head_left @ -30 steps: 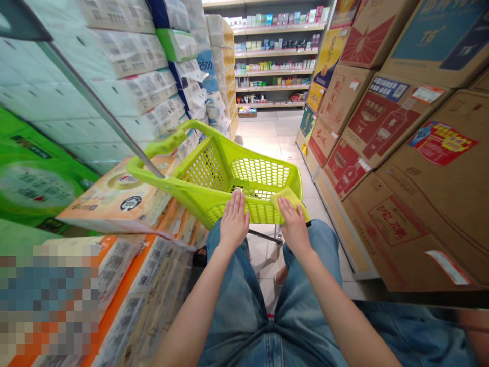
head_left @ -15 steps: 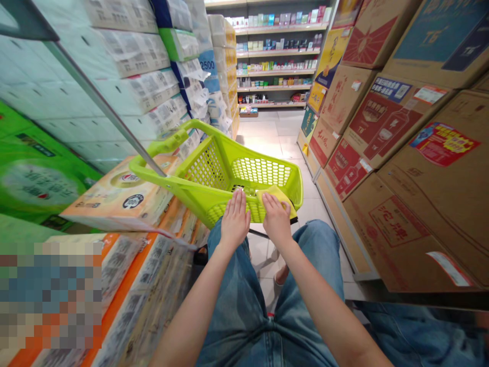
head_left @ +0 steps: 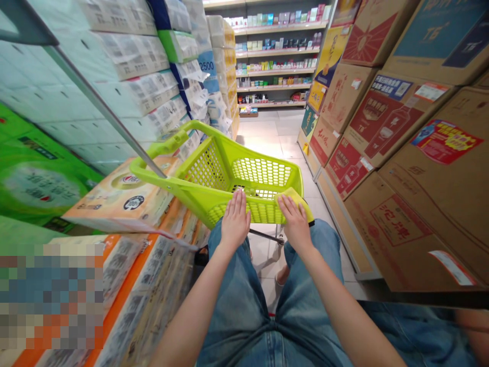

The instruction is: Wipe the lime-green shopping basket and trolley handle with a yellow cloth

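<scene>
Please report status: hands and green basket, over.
Left hand flat on basket rim. Right hand flat on yellow cloth, on rim. Packs close on left.

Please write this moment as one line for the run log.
left hand: flat on green basket rim | right hand: flat on yellow cloth, same rim

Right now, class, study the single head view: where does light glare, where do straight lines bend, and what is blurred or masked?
Head view: glare whitens the pale tiled floor beyond the lime-green perforated plastic basket; wide-angle distortion leans the brown cardboard cartons and wrapped tissue packs inward; a pixelated block masks the lower left corner; the left hand and right hand look sharp.
</scene>
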A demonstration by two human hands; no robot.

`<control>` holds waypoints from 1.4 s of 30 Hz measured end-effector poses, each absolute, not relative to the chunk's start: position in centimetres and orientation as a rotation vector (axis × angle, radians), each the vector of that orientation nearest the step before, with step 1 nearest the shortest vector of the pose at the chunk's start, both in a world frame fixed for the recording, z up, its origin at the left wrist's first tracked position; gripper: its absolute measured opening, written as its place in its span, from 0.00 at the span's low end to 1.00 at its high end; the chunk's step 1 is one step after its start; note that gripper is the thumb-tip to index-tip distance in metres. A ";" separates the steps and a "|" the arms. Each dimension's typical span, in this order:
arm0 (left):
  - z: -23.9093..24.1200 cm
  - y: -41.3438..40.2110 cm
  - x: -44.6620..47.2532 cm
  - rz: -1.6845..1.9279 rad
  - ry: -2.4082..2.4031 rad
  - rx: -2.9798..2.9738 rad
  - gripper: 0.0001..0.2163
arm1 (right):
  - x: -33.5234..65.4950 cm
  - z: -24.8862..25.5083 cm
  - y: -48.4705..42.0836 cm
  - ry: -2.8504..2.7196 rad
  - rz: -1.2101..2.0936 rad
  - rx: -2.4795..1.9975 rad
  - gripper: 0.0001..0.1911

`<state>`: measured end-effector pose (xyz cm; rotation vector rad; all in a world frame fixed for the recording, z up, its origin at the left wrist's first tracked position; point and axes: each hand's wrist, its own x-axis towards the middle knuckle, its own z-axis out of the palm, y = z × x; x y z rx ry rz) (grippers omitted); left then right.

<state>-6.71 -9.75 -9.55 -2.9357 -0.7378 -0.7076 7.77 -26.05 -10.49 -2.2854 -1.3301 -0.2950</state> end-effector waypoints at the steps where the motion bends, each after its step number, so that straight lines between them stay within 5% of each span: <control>1: -9.6 -9.7 -6.7 -0.708 -0.736 -2.938 0.31 | 8.5 -10.9 -27.0 -1.287 -0.296 -2.294 0.45; 16: -9.5 -9.6 -6.8 -0.650 -0.728 -2.945 0.29 | 1.7 -8.0 -17.2 -1.321 -0.154 -2.225 0.32; 28: -9.7 -9.9 -6.8 -0.690 -0.760 -2.932 0.31 | 7.5 -11.3 -26.7 -1.209 -0.198 -2.196 0.46; 42: -9.7 -9.9 -6.6 -0.710 -0.757 -2.945 0.29 | 2.8 -8.3 -18.5 -1.243 -0.114 -2.226 0.37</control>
